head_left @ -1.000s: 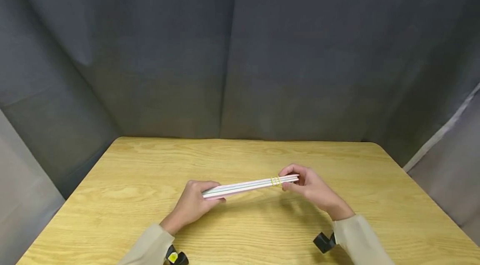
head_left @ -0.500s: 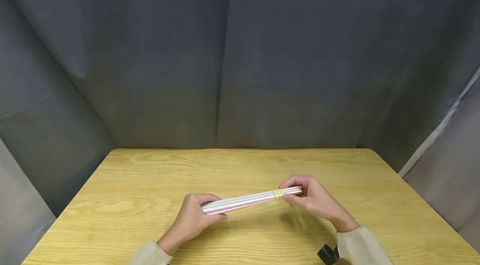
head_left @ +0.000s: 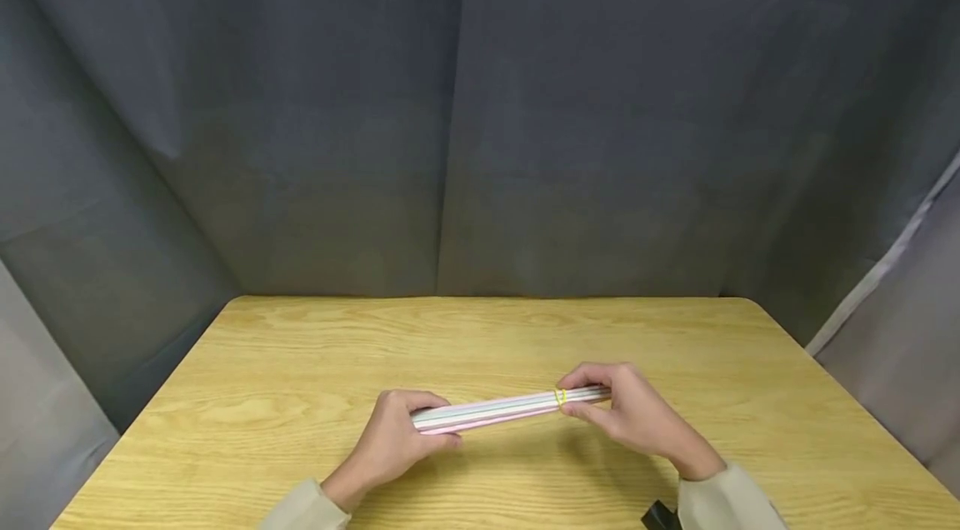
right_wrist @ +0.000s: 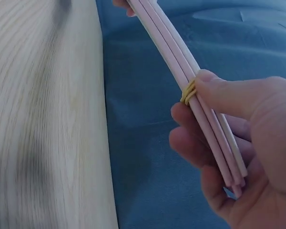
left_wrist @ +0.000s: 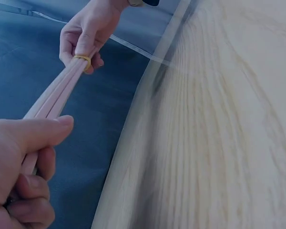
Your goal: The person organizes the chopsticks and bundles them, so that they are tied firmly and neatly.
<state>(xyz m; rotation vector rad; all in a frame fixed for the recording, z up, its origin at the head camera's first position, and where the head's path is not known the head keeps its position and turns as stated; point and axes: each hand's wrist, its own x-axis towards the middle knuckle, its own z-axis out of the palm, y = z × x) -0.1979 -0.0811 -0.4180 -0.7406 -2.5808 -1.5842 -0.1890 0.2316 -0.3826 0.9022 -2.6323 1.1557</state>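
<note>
Between both hands hangs a bundle of long, thin sticks (head_left: 495, 410) in pink, white and pale green, held above the table and nearly level. A yellow rubber band (head_left: 560, 398) is wound in several turns round the bundle near its right end, also plain in the right wrist view (right_wrist: 188, 92). My left hand (head_left: 397, 436) grips the left end, thumb on the near side. My right hand (head_left: 637, 413) holds the right end, its thumb and fingers right at the rubber band. The blunt stick ends (right_wrist: 237, 183) show inside the right palm.
A light wood-grain table (head_left: 360, 347) lies under the hands. Dark grey curtains (head_left: 337, 138) rise behind it, with paler fabric at both sides. A black wrist device (head_left: 660, 515) sits by the right sleeve.
The turns of the rubber band, spread apart a second ago, are bunched closer together under the right fingertips. Both hands keep hold of the bundle; the head view has tilted up slightly.
</note>
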